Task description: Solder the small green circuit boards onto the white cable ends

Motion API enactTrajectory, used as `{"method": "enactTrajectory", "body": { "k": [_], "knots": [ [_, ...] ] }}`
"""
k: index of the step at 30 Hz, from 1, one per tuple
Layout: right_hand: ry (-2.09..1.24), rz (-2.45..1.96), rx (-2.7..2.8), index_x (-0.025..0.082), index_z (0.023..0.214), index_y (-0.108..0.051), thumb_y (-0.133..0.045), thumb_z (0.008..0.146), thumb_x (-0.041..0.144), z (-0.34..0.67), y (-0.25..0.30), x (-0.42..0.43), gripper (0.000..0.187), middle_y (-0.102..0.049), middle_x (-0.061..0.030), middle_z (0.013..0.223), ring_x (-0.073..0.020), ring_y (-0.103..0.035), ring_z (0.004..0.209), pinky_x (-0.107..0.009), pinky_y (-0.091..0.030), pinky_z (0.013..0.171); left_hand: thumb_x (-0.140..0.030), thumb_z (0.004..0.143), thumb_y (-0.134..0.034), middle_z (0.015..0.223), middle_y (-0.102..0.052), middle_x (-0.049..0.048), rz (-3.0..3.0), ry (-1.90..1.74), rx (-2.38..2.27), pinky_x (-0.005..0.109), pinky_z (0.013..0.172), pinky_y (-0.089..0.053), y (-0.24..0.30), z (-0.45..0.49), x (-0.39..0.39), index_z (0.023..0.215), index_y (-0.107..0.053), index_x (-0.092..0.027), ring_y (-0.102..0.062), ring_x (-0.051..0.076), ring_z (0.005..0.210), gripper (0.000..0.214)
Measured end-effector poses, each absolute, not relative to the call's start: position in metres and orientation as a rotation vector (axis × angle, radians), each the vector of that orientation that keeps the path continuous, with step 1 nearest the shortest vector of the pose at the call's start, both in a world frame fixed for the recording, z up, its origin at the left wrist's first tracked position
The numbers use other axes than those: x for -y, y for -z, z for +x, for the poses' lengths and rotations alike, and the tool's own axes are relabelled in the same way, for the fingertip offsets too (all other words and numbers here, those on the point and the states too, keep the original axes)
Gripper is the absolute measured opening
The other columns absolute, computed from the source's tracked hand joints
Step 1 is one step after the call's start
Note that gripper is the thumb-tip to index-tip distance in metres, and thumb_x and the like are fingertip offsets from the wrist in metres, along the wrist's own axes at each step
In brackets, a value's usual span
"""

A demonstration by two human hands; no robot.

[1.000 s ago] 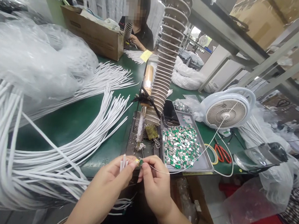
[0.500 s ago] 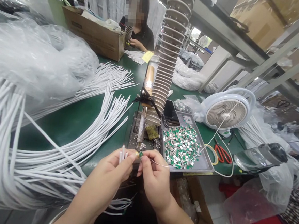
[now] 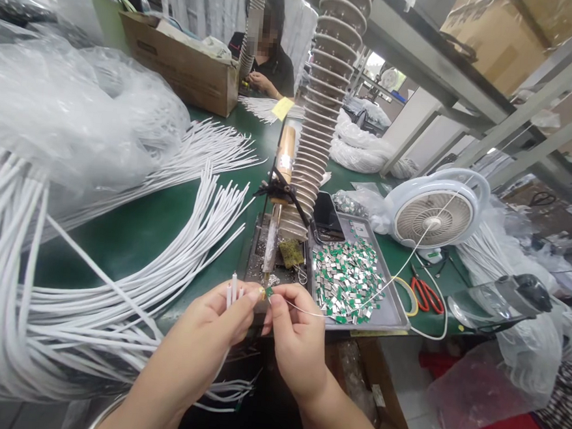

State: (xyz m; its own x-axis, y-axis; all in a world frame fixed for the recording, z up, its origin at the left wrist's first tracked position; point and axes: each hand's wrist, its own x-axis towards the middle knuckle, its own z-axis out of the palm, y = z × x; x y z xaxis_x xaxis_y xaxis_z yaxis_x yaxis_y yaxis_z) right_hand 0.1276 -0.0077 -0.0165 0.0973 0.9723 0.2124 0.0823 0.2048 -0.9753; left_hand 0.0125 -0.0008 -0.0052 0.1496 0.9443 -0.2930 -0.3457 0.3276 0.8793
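Observation:
My left hand (image 3: 212, 324) is closed around several white cables (image 3: 232, 292), their cut ends standing up between thumb and fingers. At its fingertips is a small green circuit board (image 3: 269, 292), right under the tip of an upright soldering iron (image 3: 285, 155). Whether the tip touches the board I cannot tell. My right hand (image 3: 299, 346) pinches a thin solder wire (image 3: 410, 257), whose end meets the board; the wire runs off to the right past the fan. Fingers partly hide the joint between cable and board.
A grey tray (image 3: 396, 317) of small green-and-metal connectors lies right of the iron, near a phone (image 3: 326, 211), fan (image 3: 433, 215) and red-handled pliers (image 3: 427, 295). A ribbed hose (image 3: 332, 80) hangs behind. White cable bundles (image 3: 115, 281) fill the left. A co-worker (image 3: 272, 63) sits opposite.
The cable ends in my left hand have shifted slightly left and up, and the board has tilted a little under the iron. My right hand has barely moved.

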Motion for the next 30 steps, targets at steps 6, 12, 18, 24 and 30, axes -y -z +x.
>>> {"method": "enactTrajectory", "body": {
  "k": [6, 12, 18, 24, 30],
  "knots": [
    [-0.953, -1.147, 1.274, 0.019, 0.084, -0.057, -0.051, 0.087, 0.033, 0.128, 0.017, 0.009, 0.016, -0.049, 0.0035, 0.063, -0.0074, -0.048, 0.047, -0.019, -0.044, 0.044, -0.047, 0.073, -0.068, 0.053, -0.032, -0.0102, 0.745, -1.062, -1.008, 0.019, 0.042, -0.020, 0.002, 0.012, 0.001, 0.074, -0.060, -0.017, -0.021, 0.007, 0.048, 0.031],
    [-0.974, -1.148, 1.275, 0.018, 0.083, -0.058, -0.051, 0.086, 0.032, 0.128, 0.021, 0.010, 0.015, -0.050, 0.0027, 0.066, -0.0077, -0.049, 0.048, -0.020, -0.045, 0.044, -0.048, 0.072, -0.069, 0.052, -0.031, -0.0106, 0.741, -1.045, -1.025, 0.020, 0.043, -0.019, 0.004, 0.011, 0.002, 0.071, -0.059, -0.017, -0.020, 0.008, 0.049, 0.033],
    [-0.959, -1.157, 1.307, 0.017, 0.082, -0.057, -0.050, 0.086, 0.028, 0.130, 0.024, 0.014, 0.013, -0.050, 0.0018, 0.069, -0.0076, -0.049, 0.050, -0.020, -0.044, 0.046, -0.049, 0.071, -0.069, 0.052, -0.031, -0.0106, 0.749, -1.023, -1.037, 0.020, 0.043, -0.019, 0.009, 0.009, 0.005, 0.070, -0.058, -0.017, -0.020, 0.008, 0.049, 0.034],
    [-0.903, -1.184, 1.354, 0.017, 0.082, -0.058, -0.051, 0.085, 0.024, 0.132, 0.027, 0.015, 0.011, -0.052, -0.0007, 0.074, -0.0096, -0.051, 0.057, -0.023, -0.047, 0.050, -0.049, 0.072, -0.068, 0.052, -0.032, -0.0109, 0.768, -1.004, -1.033, 0.020, 0.043, -0.018, 0.011, 0.009, 0.004, 0.075, -0.060, -0.016, -0.020, 0.008, 0.049, 0.034],
    [-0.877, -1.170, 1.356, 0.018, 0.083, -0.058, -0.050, 0.085, 0.023, 0.132, 0.025, 0.012, 0.010, -0.052, -0.0010, 0.075, -0.0096, -0.050, 0.055, -0.023, -0.045, 0.048, -0.048, 0.074, -0.066, 0.051, -0.030, -0.0112, 0.779, -1.006, -1.020, 0.021, 0.043, -0.017, 0.012, 0.008, 0.003, 0.073, -0.059, -0.017, -0.018, 0.008, 0.049, 0.032]
  ]
}}
